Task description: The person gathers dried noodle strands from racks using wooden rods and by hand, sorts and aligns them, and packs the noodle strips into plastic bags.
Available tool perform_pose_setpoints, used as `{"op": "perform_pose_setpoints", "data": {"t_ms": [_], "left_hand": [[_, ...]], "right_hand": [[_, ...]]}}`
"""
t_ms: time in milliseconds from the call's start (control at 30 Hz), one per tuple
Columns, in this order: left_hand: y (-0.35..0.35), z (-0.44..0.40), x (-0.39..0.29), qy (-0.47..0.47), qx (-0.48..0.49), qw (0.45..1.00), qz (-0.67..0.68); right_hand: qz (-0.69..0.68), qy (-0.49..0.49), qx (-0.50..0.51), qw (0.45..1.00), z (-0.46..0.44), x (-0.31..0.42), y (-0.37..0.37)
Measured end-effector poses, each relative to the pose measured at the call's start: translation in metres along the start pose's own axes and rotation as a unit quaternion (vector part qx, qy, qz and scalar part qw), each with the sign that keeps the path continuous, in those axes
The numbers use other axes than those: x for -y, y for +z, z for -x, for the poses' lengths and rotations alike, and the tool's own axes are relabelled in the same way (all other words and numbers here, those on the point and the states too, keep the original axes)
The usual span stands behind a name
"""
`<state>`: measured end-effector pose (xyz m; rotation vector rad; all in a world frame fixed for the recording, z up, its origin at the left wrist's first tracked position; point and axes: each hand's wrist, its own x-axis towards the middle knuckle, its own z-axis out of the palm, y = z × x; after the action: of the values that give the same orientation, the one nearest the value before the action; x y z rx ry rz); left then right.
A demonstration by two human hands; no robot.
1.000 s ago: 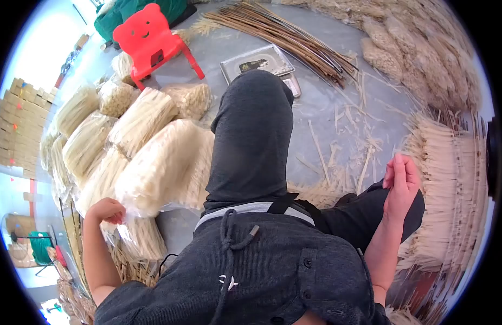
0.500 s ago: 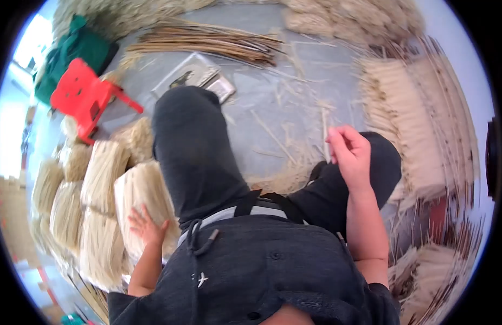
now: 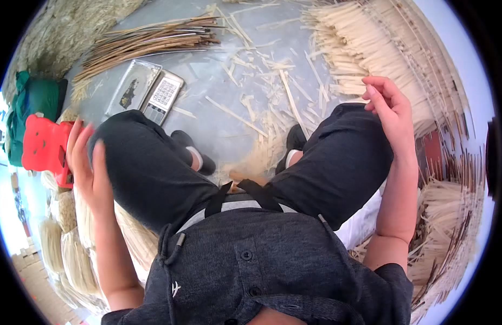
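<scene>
My left hand (image 3: 90, 168) is raised beside my left knee, fingers spread and holding nothing, in front of the red bear-shaped chair (image 3: 42, 145). Below it, wrapped bundles of pale strips (image 3: 77, 260) lie at the left. My right hand (image 3: 389, 105) is over my right knee, near the large stack of pale strips (image 3: 354, 49). Its fingers are curled, with thumb and fingertips close together; whether anything small is between them is hidden.
A digital scale (image 3: 163, 96) with a metal tray (image 3: 133, 86) stands on the floor beyond my left knee. Behind it lies a bundle of brown sticks (image 3: 153, 42). Loose strips (image 3: 286, 92) litter the floor. A green bag (image 3: 42, 103) is at the far left.
The view has swung to the right. My left hand has left the wrapped bundles and risen beside my knee, fingers still spread. My knees are now wide apart, with both feet in view.
</scene>
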<state>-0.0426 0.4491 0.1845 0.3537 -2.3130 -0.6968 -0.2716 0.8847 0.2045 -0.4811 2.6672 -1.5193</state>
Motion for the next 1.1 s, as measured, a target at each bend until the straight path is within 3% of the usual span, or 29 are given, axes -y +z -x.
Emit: {"op": "perform_pose_setpoints", "data": {"t_ms": [167, 200, 233, 333, 367, 400, 500, 567, 600, 633, 667, 700, 767, 800, 867, 933, 1000, 1100], "left_hand": [[0.167, -0.067, -0.03, 0.049, 0.283, 0.939, 0.19], [0.223, -0.06, -0.004, 0.1, 0.318, 0.928, 0.164], [0.259, -0.049, -0.001, 0.039, 0.417, 0.903, 0.09], [0.36, 0.024, 0.029, 0.01, 0.62, 0.784, -0.023], [0.386, 0.064, 0.047, 0.034, 0.653, 0.756, -0.023], [0.402, 0.092, 0.053, 0.028, 0.737, 0.674, -0.043], [0.41, 0.191, 0.083, 0.111, 0.773, 0.62, -0.082], [0.395, 0.184, 0.066, -0.02, 0.809, 0.579, -0.095], [0.395, 0.183, 0.063, -0.02, 0.812, 0.576, -0.09], [0.398, 0.181, 0.062, 0.021, 0.808, 0.578, -0.107], [0.403, 0.179, 0.063, 0.062, 0.802, 0.58, -0.127], [0.407, 0.182, 0.066, 0.062, 0.805, 0.576, -0.126], [0.411, 0.19, 0.071, -0.013, 0.753, 0.65, -0.102], [0.412, 0.191, 0.074, -0.014, 0.758, 0.644, -0.102], [0.414, 0.193, 0.08, 0.016, 0.712, 0.695, -0.098], [0.422, 0.189, 0.091, -0.02, 0.712, 0.699, -0.062], [0.437, 0.172, 0.097, -0.045, 0.676, 0.735, -0.025], [0.455, 0.127, 0.094, -0.033, 0.594, 0.802, 0.053]], "right_hand": [[0.017, 0.038, 0.144, 0.989, -0.033, -0.002, 0.022], [0.036, 0.049, 0.179, 0.982, -0.044, -0.01, 0.033], [0.082, 0.08, 0.228, 0.967, -0.054, -0.015, 0.044], [0.213, 0.14, 0.362, 0.897, -0.089, -0.063, 0.079], [0.28, 0.146, 0.374, 0.872, -0.098, -0.087, 0.092], [0.347, 0.149, 0.386, 0.842, -0.106, -0.117, 0.105], [0.444, 0.17, 0.342, 0.811, -0.11, -0.235, 0.145], [0.415, 0.243, 0.294, 0.826, -0.095, -0.294, 0.168], [0.387, 0.296, 0.253, 0.836, -0.082, -0.31, 0.183], [0.389, 0.299, 0.255, 0.833, -0.07, -0.322, 0.198], [0.381, 0.313, 0.191, 0.849, -0.061, -0.33, 0.213], [0.371, 0.327, 0.128, 0.86, -0.058, -0.337, 0.226], [0.359, 0.319, 0.109, 0.87, -0.062, -0.345, 0.245], [0.349, 0.306, 0.086, 0.882, -0.065, -0.348, 0.253], [0.324, 0.335, 0.122, 0.877, -0.086, -0.345, 0.258], [0.298, 0.363, 0.156, 0.869, -0.107, -0.35, 0.26], [0.245, 0.315, 0.201, 0.895, -0.132, -0.361, 0.261], [0.271, 0.225, 0.168, 0.921, -0.191, -0.349, 0.217]]}}
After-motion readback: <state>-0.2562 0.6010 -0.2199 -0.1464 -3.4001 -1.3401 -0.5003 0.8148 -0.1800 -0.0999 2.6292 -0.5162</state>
